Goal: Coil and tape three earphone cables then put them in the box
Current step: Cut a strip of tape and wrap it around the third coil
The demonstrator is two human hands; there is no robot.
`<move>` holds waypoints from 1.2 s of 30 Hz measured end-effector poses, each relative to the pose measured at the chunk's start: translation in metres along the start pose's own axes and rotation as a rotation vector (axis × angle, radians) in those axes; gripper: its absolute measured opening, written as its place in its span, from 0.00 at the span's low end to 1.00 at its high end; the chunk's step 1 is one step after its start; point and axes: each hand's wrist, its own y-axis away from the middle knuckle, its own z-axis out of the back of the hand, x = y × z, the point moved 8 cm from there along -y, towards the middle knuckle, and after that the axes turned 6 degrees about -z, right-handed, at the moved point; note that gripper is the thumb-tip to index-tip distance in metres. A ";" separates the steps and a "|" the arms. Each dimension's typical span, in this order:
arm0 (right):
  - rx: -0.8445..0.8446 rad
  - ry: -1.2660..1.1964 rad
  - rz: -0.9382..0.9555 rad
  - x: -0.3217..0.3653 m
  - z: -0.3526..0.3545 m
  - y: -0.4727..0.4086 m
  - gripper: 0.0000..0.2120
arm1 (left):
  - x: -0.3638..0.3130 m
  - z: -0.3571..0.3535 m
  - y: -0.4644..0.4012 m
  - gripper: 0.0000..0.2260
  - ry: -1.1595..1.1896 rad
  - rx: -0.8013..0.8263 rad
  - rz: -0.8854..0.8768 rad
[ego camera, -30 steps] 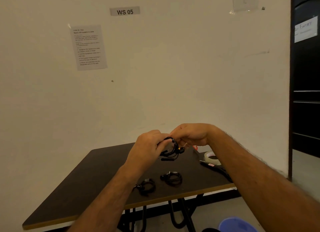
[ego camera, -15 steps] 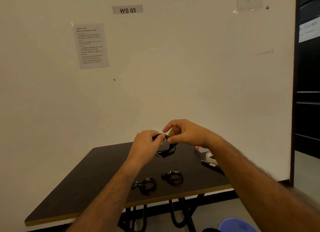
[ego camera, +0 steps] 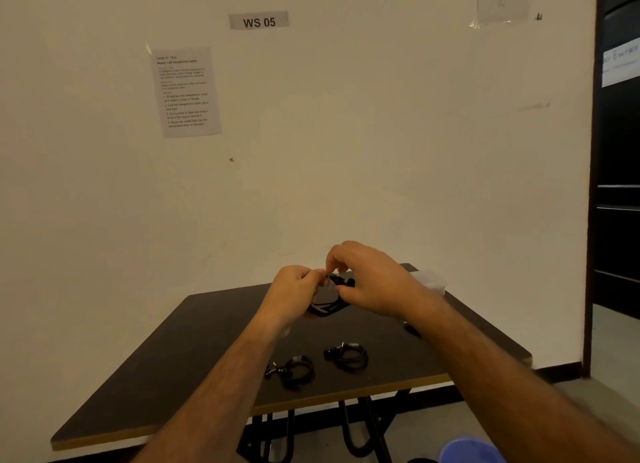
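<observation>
Above the dark table [ego camera: 194, 362] I hold a black coiled earphone cable [ego camera: 327, 305] between both hands. My left hand [ego camera: 294, 289] pinches its left side and my right hand [ego camera: 374, 282] grips its top right, with fingers curled over it. Part of the coil is hidden behind my fingers. Two other coiled black earphones lie on the table near the front edge: one [ego camera: 292, 371] on the left and one [ego camera: 346, 355] to its right. A translucent box [ego camera: 429, 281] stands at the table's back right corner, behind my right wrist.
A dark tool tip [ego camera: 412, 329] shows beside my right forearm. The wall rises just behind the table with a printed sheet [ego camera: 185, 90] and a WS 05 label [ego camera: 258, 21]. A blue stool [ego camera: 471, 450] is below the table's front edge. A dark doorway [ego camera: 618, 185] is at right.
My head has turned, shifting the view. My right hand has closed down over the coil's top right; the tape roll is now hidden behind my right arm.
</observation>
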 end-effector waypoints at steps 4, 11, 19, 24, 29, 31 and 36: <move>-0.060 0.127 0.066 0.008 0.003 0.002 0.12 | 0.002 0.001 -0.001 0.16 0.033 -0.001 0.027; -0.176 0.233 0.098 0.016 0.006 0.001 0.07 | 0.003 -0.002 0.000 0.15 0.100 -0.003 0.049; -0.103 0.011 -0.107 -0.001 0.005 0.000 0.07 | 0.000 0.005 -0.003 0.18 -0.124 -0.081 -0.068; -0.075 -0.269 -0.307 -0.028 -0.004 -0.002 0.05 | -0.002 0.001 -0.001 0.16 -0.094 -0.075 -0.086; -0.043 -0.471 -0.433 -0.041 -0.009 -0.002 0.06 | -0.004 -0.004 0.000 0.13 -0.156 -0.025 -0.124; -0.008 -0.577 -0.498 -0.046 -0.013 -0.002 0.06 | -0.005 -0.005 -0.001 0.12 -0.196 -0.013 -0.145; 0.138 -0.845 -0.681 -0.059 -0.029 0.004 0.06 | -0.007 -0.005 -0.002 0.11 -0.247 0.001 -0.215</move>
